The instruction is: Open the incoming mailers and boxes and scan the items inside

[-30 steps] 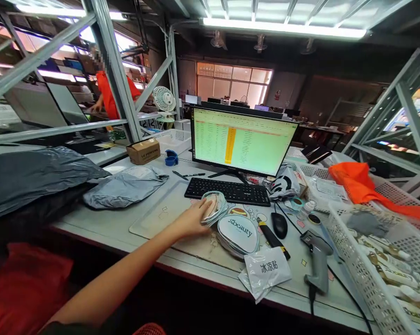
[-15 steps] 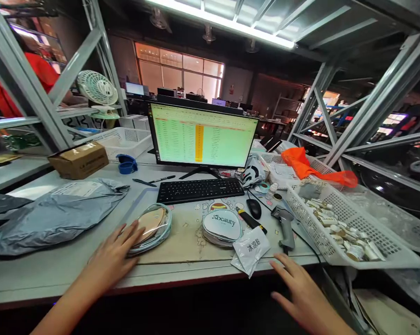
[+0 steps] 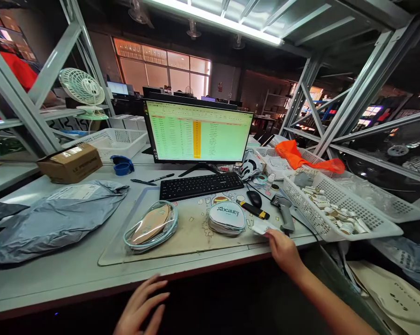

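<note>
Pinching a small, flat, white packet in the drawn-together fingers of the right hand, beside the "beauty" pouch, near the tabletop front edge; holding the left hand empty, with fingers loosely spread, off that edge.

Way past the right fingers there's a wide orange-tinted paned window, long white tube light above, silvery metal racking either side.

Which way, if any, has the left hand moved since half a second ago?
Yes: the left hand moved toward the person, away from the keyboard.
</note>
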